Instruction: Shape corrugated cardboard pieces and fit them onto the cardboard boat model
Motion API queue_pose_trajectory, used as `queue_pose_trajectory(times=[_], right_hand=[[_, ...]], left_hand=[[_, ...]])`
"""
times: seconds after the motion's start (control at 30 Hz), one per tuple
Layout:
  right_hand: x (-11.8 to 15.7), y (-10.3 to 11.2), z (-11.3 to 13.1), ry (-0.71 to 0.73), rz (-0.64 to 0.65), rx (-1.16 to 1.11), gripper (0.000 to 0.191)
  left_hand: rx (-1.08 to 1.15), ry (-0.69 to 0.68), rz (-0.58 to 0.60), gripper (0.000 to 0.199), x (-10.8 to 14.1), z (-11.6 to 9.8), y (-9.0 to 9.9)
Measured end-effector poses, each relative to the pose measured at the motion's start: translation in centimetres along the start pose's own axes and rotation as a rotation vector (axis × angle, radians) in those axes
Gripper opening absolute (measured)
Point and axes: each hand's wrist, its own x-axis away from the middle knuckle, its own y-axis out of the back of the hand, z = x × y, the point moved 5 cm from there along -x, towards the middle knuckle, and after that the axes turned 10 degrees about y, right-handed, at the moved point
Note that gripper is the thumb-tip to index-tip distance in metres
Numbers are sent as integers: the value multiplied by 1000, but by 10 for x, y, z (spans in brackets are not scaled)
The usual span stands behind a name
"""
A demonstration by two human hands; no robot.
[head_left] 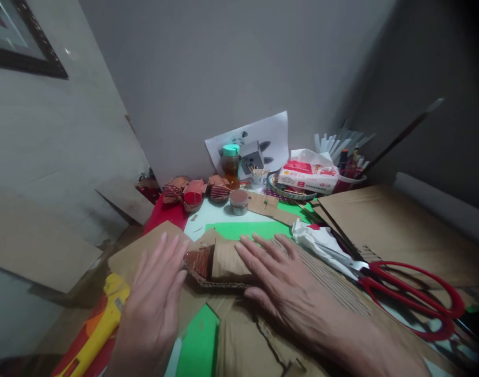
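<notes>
A cardboard piece (231, 262) with a dark reddish-brown inner patch at its left end lies between my hands. My left hand (156, 298), fingers stretched out, is at its left end. On its right side rests my right hand (278, 277), palm down with the fingers spread. Neither hand is wrapped round anything. Beneath are more cardboard sheets and a green sheet (199, 340). A yellow glue gun (100, 330) lies left of my left hand. Large red-handled scissors (404, 293) lie right of my right hand, their blades near a crumpled white tissue (318, 241).
Several small red-brown cardboard shapes (194, 195), a round jar (239, 202), a bottle with a turquoise lid (231, 170), a toothpick cup (258, 179) and a tissue pack (308, 175) stand at the back. Large cardboard (404, 230) lies at the right.
</notes>
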Motion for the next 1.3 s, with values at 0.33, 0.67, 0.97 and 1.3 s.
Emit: queue_pose_trajectory(times=[0.33,0.67,0.97,1.3], right_hand=[[-16,10,-11,139,165,-20,55],[-28,9,-39,130,242,-201,45],[-23,3,-32,54,224,-207,47],[-21,2,-30,25,168,-241,46]], left_hand=[[147,18,-59,23,-1,-13,11],[149,146,-77,23,-6,-3,17],[153,73,17,31,1,-15,1],[175,174,124,45,-1,-17,-11]])
